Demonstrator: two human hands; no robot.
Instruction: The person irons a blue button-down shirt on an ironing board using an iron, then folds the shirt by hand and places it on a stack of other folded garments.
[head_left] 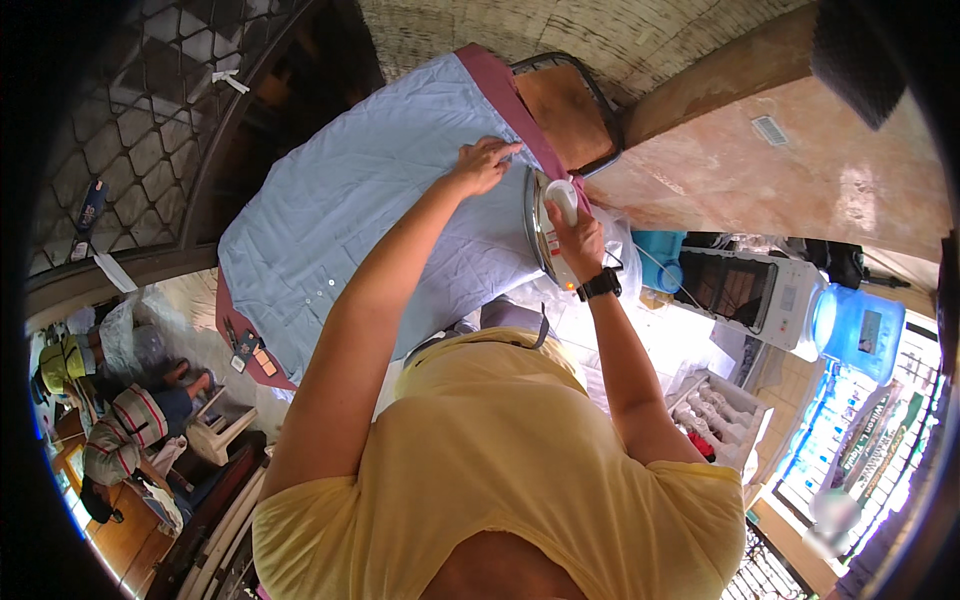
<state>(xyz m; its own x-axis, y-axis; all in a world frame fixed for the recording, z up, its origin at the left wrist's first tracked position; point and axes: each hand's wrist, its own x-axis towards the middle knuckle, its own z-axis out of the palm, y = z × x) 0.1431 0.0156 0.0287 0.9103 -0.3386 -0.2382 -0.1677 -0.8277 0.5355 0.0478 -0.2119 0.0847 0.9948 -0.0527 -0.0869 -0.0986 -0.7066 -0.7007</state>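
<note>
A light blue shirt (350, 190), with small pale buttons, lies spread over a surface with a maroon cover (488, 75). My left hand (484, 166) rests on the cloth near its far right edge, fingers stretched to the right and holding nothing. The white handle of an electric iron (561, 200) is in the grip of my right hand (580, 240). The iron's shiny metal base stands on the shirt's right edge, and a small orange light glows near its heel. A black watch is on my right wrist. Creases run across the cloth on the left.
A brown chair (570, 110) stands beyond the maroon edge. Small dark and tan items (250, 352) lie on the near left corner. At right are a white appliance (770, 300), a blue water jug (865, 330) and an egg tray (720, 420). Another person (140, 420) is at far left.
</note>
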